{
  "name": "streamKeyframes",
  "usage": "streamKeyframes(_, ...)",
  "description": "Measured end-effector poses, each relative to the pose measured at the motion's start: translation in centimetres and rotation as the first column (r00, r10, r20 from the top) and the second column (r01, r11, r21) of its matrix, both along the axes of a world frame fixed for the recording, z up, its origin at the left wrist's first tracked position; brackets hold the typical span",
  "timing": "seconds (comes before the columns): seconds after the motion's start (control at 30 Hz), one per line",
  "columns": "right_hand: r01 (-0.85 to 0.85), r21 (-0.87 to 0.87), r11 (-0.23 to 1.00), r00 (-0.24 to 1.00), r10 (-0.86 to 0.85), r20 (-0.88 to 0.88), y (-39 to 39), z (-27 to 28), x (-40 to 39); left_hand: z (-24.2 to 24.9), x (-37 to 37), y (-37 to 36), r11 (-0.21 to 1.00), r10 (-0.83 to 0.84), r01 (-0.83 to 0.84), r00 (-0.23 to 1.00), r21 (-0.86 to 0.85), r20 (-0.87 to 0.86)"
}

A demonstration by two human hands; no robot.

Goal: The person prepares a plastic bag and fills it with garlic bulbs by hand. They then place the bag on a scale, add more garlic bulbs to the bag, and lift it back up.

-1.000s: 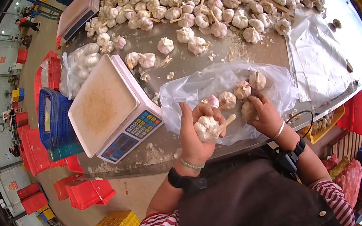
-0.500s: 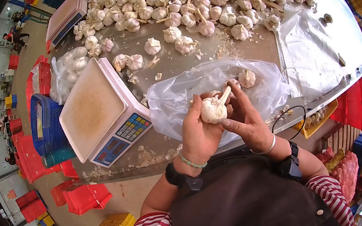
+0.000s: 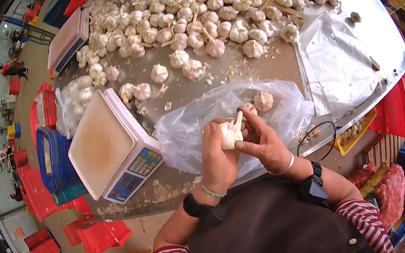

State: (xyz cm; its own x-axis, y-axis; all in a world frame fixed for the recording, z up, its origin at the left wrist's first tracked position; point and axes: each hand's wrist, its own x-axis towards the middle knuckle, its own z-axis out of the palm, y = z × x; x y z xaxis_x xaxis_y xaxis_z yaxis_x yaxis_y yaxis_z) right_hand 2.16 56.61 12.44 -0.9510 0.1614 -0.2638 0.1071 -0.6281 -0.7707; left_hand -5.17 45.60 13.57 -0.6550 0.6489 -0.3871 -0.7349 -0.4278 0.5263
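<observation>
A whole garlic bulb [image 3: 231, 136] with its stem pointing up sits between my two hands. My left hand [image 3: 218, 157] is wrapped round its left side. On the other side, my right hand [image 3: 264, 143] has its thumb at the bulb and its fingers near the stem. Beneath the hands a clear plastic bag [image 3: 183, 139] lies on the metal table [image 3: 281, 67], with a garlic bulb [image 3: 263, 101] showing at its far side. Part of another bulb shows just beyond my right fingers.
A large heap of garlic [image 3: 197, 9] covers the far part of the table. Left of the bag stands a scale [image 3: 105, 144]; a second scale [image 3: 68, 39] is farther back. A plastic sheet [image 3: 337, 62] lies at right, near a black cable loop [image 3: 319, 136].
The camera view has shifted slightly. My left fingers have closed further round the bulb, hiding more of its left side, and the stem now points more upright.
</observation>
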Motion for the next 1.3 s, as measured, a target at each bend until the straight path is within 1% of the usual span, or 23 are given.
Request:
streamKeyframes(0.1, -0.087, -0.213, 0.973, 0.996, 0.079, -0.048, 2.1, 0.9, 0.9, 0.5, 0.5, 1.1, 0.983, -0.095, 0.014, 0.896, -0.185, -0.435)
streamKeyframes(0.13, -0.158, -0.375, 0.914, 0.987, 0.135, -0.089, 2.8, 1.5, 1.3, 0.6, 0.4, 1.6, 0.942, -0.257, 0.030, 0.703, -0.334, -0.663)
streamKeyframes(0.2, -0.052, -0.427, 0.903, 0.999, 0.046, -0.026, 3.7, 1.5, 2.5, 0.6, 0.0, 3.0, 0.886, -0.460, 0.145, 0.378, -0.439, -0.803)
streamKeyframes(0.27, 0.020, -0.317, 0.948, 0.997, 0.006, 0.082, 5.6, 0.3, 3.8, 0.4, 0.1, 4.2, 0.889, -0.458, 0.206, 0.461, -0.410, -0.760)
streamKeyframes(0.33, 0.233, -0.476, 0.848, 0.972, -0.191, 0.137, 7.8, -1.2, 6.4, 1.1, -1.3, 5.6, 0.889, -0.456, -0.096, -0.093, -0.448, -0.885)
streamKeyframes(0.37, 0.306, -0.507, 0.806, 0.950, -0.293, 0.109, 9.4, -1.2, 7.6, 1.2, -2.7, 6.0, 0.868, -0.475, -0.253, -0.175, -0.427, -0.862)
streamKeyframes(0.43, 0.470, -0.551, 0.690, 0.844, -0.534, 0.051, 13.5, -1.1, 11.0, -1.0, -6.7, 6.5, 0.746, -0.528, -0.453, 0.043, -0.487, -0.848)
streamKeyframes(0.57, 0.659, -0.537, 0.527, 0.572, -0.815, -0.098, 24.6, -4.0, 22.3, -7.3, -15.0, 5.5, 0.368, -0.777, -0.731, 0.097, -0.574, -0.622)
streamKeyframes(0.6, 0.701, -0.589, 0.403, 0.486, -0.874, -0.019, 27.6, -5.7, 26.2, -7.8, -15.7, 5.6, 0.371, -0.776, -0.731, 0.096, -0.573, -0.623)
streamKeyframes(0.67, 0.739, -0.655, -0.157, 0.167, -0.900, 0.404, 29.6, -4.5, 27.6, -8.7, -16.9, 6.3, 0.254, -0.871, -0.621, 0.186, -0.742, -0.454)
streamKeyframes(0.7, 0.776, -0.608, -0.166, 0.134, -0.900, 0.416, 30.4, -4.5, 27.3, -9.4, -17.3, 6.7, 0.231, -0.884, -0.627, 0.184, -0.744, -0.430)
streamKeyframes(0.73, 0.776, -0.610, -0.163, 0.137, -0.900, 0.414, 30.9, -4.7, 26.9, -10.1, -17.6, 6.8, 0.231, -0.883, -0.629, 0.186, -0.742, -0.432)
streamKeyframes(0.8, 0.928, -0.158, 0.338, 0.364, -0.913, 0.183, 29.3, -2.9, 22.2, -10.5, -17.7, 6.9, 0.211, -0.927, -0.679, 0.089, -0.704, -0.364)
streamKeyframes(0.83, 0.823, -0.028, 0.567, 0.568, -0.819, 0.083, 28.8, -2.3, 20.1, -10.3, -17.5, 7.0, 0.212, -0.928, -0.680, 0.087, -0.702, -0.363)
streamKeyframes(0.87, 0.726, 0.029, 0.687, 0.687, -0.726, 0.024, 26.9, 0.7, 15.2, -9.7, -17.1, 6.9, 0.411, -0.714, -0.341, 0.457, -0.846, -0.531)
streamKeyframes(0.9, 0.691, 0.162, 0.704, 0.696, -0.709, 0.114, 25.4, 3.0, 10.9, -9.0, -16.5, 6.6, 0.672, -0.426, -0.031, 0.801, -0.740, -0.421)
streamKeyframes(0.93, 0.547, 0.338, 0.766, 0.780, -0.613, 0.125, 24.4, 3.7, 7.6, -7.5, -15.5, 6.4, 0.669, -0.422, -0.034, 0.805, -0.742, -0.417)
streamKeyframes(1.0, 0.120, 0.550, 0.826, 0.960, -0.238, 0.147, 23.3, 2.7, 2.2, -3.7, -12.6, 6.0, 0.969, -0.044, 0.054, 0.998, -0.242, 0.049)
streamKeyframes(1.1, -0.258, 0.937, 0.235, 0.961, 0.161, 0.224, 21.0, 0.5, -5.5, -0.8, -9.3, 4.7, 1.000, -0.006, 0.008, 0.955, -0.005, 0.296)
streamKeyframes(1.13, -0.268, 0.933, 0.241, 0.954, 0.199, 0.223, 20.5, -1.0, -7.4, -0.1, -8.4, 4.1, 0.999, 0.033, -0.028, 0.954, -0.022, 0.297)
streamKeyframes(1.2, -0.076, 0.978, -0.192, 0.976, 0.189, 0.113, 19.3, -4.6, -10.9, 1.1, -6.8, 3.2, 0.998, 0.042, -0.055, 0.921, 0.023, 0.387)
streamKeyframes(1.27, -0.098, 0.893, -0.439, 0.974, 0.144, 0.178, 18.6, -6.3, -13.0, 1.6, -5.4, 2.2, 0.991, 0.078, -0.115, 0.903, 0.063, 0.423)
streamKeyframes(1.3, -0.139, 0.886, -0.442, 0.972, 0.110, 0.208, 18.2, -6.6, -13.6, 1.5, -4.8, 1.6, 0.991, 0.071, -0.109, 0.914, 0.073, 0.398)
